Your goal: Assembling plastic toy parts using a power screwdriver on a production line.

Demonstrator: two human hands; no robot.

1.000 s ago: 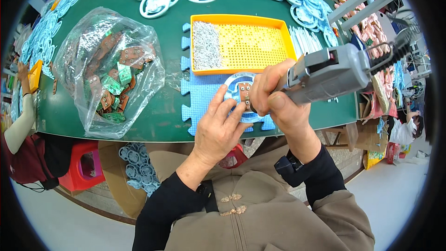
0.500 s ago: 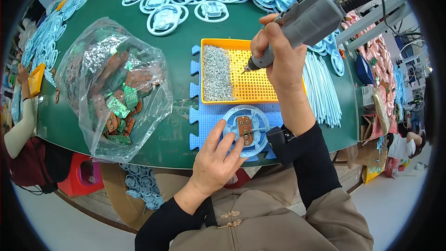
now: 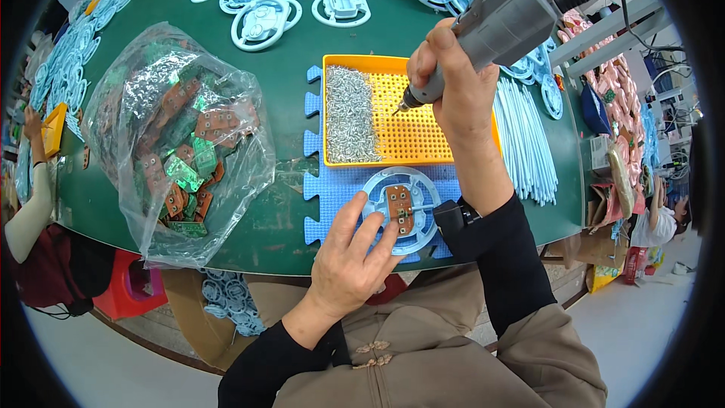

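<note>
Head view, right hand hiding electric screwdriver grip, tip possibly touching yellow tray

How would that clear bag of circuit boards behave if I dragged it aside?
The bag looks thin and crinkled, so it would probably flop and stretch rather than slide as one piece. It is heaped with boards, so likely heavy for its film. Its mouth seems loosely gathered; boards might shift or spill.

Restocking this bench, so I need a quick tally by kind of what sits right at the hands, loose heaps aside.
Grey electric screwdriver, in the right hand: 1
Yellow screw tray: 1
Blue foam mat: 1
Light blue ring frame, under the left hand: 1
Clear bag of circuit boards: 1
Total: 5
</note>
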